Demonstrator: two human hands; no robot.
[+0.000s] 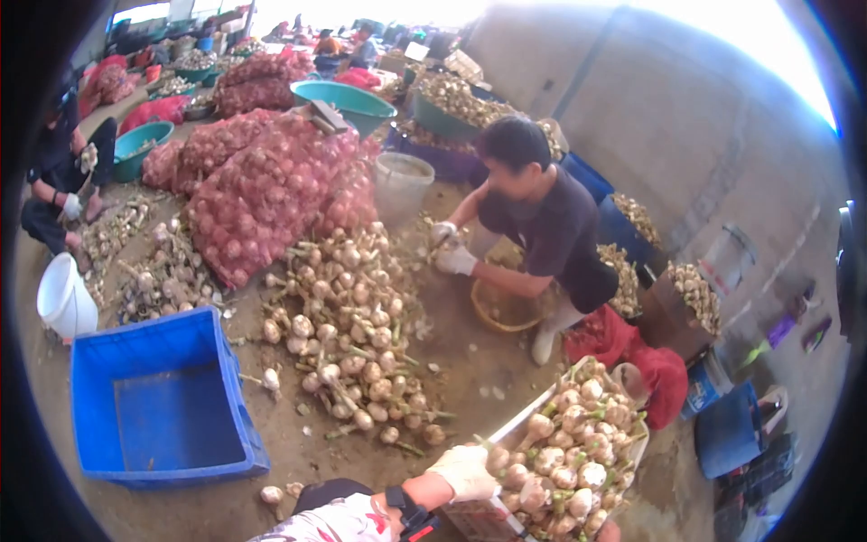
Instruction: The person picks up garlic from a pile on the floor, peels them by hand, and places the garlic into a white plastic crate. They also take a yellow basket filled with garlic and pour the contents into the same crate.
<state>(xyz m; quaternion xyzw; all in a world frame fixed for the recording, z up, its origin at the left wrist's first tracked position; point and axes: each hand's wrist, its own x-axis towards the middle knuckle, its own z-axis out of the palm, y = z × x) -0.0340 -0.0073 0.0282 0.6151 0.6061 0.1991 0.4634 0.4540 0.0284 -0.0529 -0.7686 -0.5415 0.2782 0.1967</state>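
My left hand (465, 471), in a pale glove with a dark watch at the wrist, grips the near left edge of a white crate (526, 413). The crate is heaped with garlic bulbs (569, 456) on short cut stems. Its fingertips are partly hidden at the rim, close to the bulbs. At the bottom edge of the view, beside the crate, a small skin-coloured patch (610, 531) may be part of my right hand; its fingers do not show clearly.
A blue bin (167, 474) stands at left; loose garlic (361, 334) covers the floor ahead. Red mesh sacks (271, 190) lie behind. A co-worker (551, 217) crouches opposite by a woven basket (506, 307). Another person (59, 181) sits at far left near a white bucket (68, 298).
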